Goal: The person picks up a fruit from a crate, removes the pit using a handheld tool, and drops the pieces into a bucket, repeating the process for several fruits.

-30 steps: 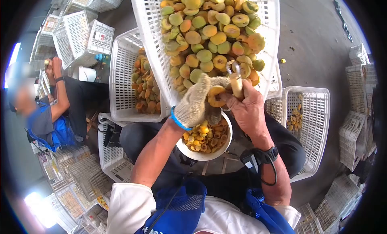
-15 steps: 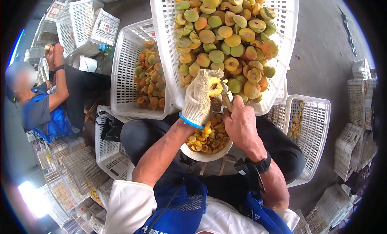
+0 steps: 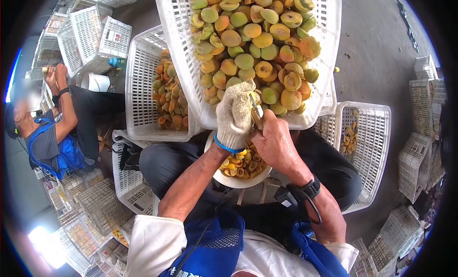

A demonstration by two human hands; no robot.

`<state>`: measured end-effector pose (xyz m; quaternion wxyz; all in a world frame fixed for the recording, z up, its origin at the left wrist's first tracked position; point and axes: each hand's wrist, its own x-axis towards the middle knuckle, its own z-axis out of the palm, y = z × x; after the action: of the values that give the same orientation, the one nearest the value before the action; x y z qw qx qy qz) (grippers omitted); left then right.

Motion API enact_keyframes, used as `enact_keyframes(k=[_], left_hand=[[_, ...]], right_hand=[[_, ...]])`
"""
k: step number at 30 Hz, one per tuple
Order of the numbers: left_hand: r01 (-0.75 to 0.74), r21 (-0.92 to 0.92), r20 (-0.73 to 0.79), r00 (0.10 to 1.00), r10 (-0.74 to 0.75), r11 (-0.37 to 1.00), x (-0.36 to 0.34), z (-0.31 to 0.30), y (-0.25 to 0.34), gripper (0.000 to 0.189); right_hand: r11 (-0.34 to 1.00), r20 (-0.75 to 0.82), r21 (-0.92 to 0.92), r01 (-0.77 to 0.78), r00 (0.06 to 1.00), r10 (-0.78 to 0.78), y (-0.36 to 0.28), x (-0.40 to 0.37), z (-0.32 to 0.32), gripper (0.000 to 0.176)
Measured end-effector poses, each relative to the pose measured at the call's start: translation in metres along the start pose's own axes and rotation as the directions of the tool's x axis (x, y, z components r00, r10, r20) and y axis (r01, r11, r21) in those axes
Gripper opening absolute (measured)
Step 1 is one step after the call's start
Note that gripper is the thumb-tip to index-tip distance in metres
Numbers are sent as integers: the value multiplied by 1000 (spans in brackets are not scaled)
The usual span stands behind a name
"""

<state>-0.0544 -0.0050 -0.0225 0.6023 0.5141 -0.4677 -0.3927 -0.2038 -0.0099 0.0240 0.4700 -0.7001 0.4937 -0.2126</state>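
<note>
1. Two hands meet over a white bowl (image 3: 224,180): the gloved left hand (image 3: 234,116) curls round a fruit (image 3: 251,99), almost wholly hidden.
2. Just beside, the right hand (image 3: 274,142) grips a half-covered blade (image 3: 256,111).
3. Crate labels (image 3: 113,37) far left of them: unreadable.

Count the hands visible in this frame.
4. The person's gloved left hand grips a fruit, the bare right hand a tool, above the bowl; a co-worker's two hands meet far left. No others show.
</note>
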Motion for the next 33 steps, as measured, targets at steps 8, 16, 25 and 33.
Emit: enact_keyframes(k=[8, 16, 25, 33], left_hand=[[236, -3, 217, 949, -230, 972, 12, -25, 28, 41], [193, 72, 408, 890, -205, 979, 16, -40, 41, 26], [288, -56, 444, 865, -235, 956, 18, -42, 47, 28], [379, -152, 83, 925, -371, 913, 20, -72, 40, 40]], right_hand=[[982, 138, -162, 97, 988, -75, 2, -4, -17, 23], [942, 139, -216, 256, 963, -230, 8, -16, -12, 21], [577, 715, 537, -615, 695, 76, -17, -11, -45, 23], [844, 559, -388, 371, 822, -105, 46, -58, -3, 10]])
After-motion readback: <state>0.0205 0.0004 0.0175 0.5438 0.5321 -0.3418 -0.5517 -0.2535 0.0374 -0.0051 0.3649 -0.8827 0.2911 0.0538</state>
